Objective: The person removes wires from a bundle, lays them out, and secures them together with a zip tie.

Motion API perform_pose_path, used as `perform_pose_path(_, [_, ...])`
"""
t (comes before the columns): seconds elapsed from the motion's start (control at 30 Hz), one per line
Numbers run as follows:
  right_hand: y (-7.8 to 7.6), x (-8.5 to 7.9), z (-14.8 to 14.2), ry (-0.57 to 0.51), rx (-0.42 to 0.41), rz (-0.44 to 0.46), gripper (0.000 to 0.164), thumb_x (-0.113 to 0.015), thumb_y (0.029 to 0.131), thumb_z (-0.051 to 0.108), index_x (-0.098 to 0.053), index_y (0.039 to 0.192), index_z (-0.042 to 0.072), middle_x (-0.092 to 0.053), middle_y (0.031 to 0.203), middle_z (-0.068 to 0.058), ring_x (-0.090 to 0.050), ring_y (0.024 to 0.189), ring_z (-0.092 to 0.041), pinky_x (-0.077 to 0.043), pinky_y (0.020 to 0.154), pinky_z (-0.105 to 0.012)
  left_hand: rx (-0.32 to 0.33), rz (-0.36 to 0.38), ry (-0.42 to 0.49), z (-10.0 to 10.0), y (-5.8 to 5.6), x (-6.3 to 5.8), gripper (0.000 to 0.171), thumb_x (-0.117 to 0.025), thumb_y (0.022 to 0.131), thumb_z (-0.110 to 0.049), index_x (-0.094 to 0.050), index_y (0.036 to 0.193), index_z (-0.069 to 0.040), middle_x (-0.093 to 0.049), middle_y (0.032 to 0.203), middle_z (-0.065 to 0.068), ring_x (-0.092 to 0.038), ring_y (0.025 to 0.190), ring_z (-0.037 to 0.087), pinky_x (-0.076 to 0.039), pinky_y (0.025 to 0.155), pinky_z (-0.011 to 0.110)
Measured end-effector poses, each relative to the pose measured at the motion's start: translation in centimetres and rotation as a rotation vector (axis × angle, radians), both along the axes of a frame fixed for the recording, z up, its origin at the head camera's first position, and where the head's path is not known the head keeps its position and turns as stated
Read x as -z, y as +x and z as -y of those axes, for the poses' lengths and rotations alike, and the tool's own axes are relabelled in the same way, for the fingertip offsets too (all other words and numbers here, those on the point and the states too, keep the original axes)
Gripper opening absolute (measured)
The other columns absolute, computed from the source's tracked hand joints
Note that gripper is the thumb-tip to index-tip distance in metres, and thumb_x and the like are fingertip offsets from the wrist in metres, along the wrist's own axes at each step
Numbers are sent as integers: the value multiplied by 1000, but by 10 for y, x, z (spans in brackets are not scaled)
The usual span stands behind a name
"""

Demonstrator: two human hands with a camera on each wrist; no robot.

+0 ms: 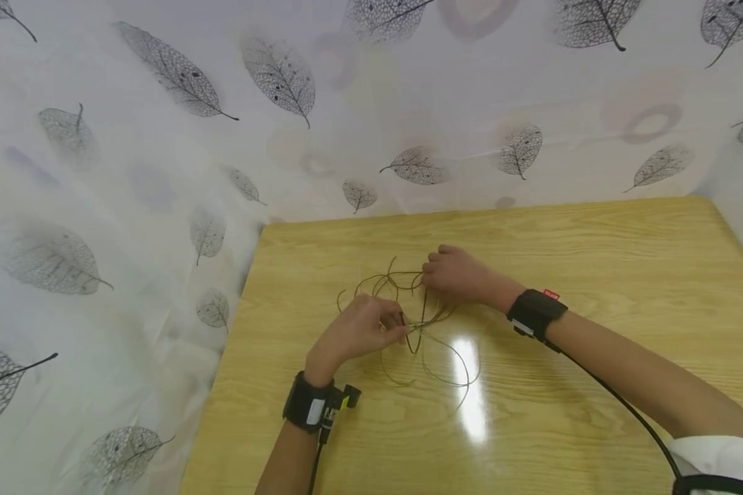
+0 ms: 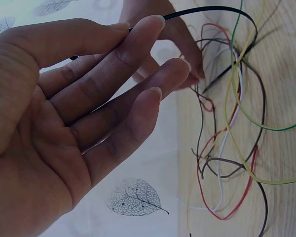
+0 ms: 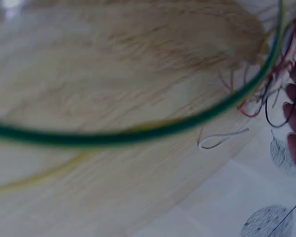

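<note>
My left hand [image 1: 362, 326] pinches one end of a thin black wire [image 2: 212, 9] between thumb and forefinger, its other fingers spread loosely below. From there the black wire bends in a loop and runs back to the fingertips of my right hand [image 1: 458, 275], which are curled at its other part. Between and below both hands lies a loose tangle of wires [image 1: 386, 276]. Red wire [image 2: 200, 173], white wire [image 2: 219, 173] and green wire [image 2: 266, 127] show in it. Close to the right wrist camera, the green wire [image 3: 153, 138] arcs across the view.
The wires lie on a wood-grain table [image 1: 594, 357]. Leaf-print cloth [image 1: 334, 110] hangs behind the table and along its left side. Each wrist wears a black band [image 1: 537, 313] with a camera and cable. Light glares off the table [image 1: 472, 405] in front.
</note>
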State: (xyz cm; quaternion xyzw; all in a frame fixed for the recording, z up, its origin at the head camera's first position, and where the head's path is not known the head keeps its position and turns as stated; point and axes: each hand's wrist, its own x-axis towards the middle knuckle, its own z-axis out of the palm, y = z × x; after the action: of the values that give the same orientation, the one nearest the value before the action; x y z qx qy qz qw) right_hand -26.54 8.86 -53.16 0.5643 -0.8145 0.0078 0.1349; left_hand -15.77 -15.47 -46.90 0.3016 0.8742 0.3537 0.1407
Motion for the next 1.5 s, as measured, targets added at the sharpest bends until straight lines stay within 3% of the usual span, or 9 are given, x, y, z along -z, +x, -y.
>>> perform_pose_path(0.13, [-2,4,-7,-106,73,171,10,-85,83,18,-76,86,17,-68,84,4,-59,78,-17,-50,74,-36,1,21,-1,0,0,-1,5,-77,93,-13,-74,89,-14,-73,81,-12,-67,73,-2,-55,69,22])
perform_pose_path(0.3, [2,13,-7,-169,150,286,8,-83,85,19,-77,87,16,-69,79,4,-59,74,-16,-50,71,-35,12,69,1,-3,0,-1,5,-75,94,-12,-73,89,-13,-75,82,-9,-68,75,-1,-56,69,22])
perform_pose_path(0.5, [5,18,-6,-237,298,367,9,-81,87,20,-74,84,15,-62,73,5,-56,66,-14,-51,71,-39,16,47,-19,-6,1,-2,6,-76,94,-13,-73,89,-12,-75,81,-7,-68,73,-1,-56,66,23])
perform_pose_path(0.87, [5,19,-3,-245,395,455,20,-81,90,31,-71,88,14,-58,77,3,-53,65,-13,-51,70,-39,23,62,-29,-5,0,-2,4,-75,95,-15,-75,92,-12,-75,80,-8,-66,71,-3,-54,67,23])
perform_pose_path(1.17, [2,16,0,-232,454,497,45,-80,90,38,-73,118,4,-62,82,0,-55,64,-12,-50,58,-32,30,75,-33,-5,0,-2,6,-74,96,-15,-75,95,-9,-76,79,-5,-66,71,-1,-53,68,25])
perform_pose_path(1.5, [-5,20,2,-293,568,710,50,-85,86,37,-69,121,6,-65,82,3,-59,68,-13,-51,60,-31,29,88,-10,-5,0,-2,6,-73,96,-13,-75,93,-8,-76,79,-4,-67,71,1,-52,64,26])
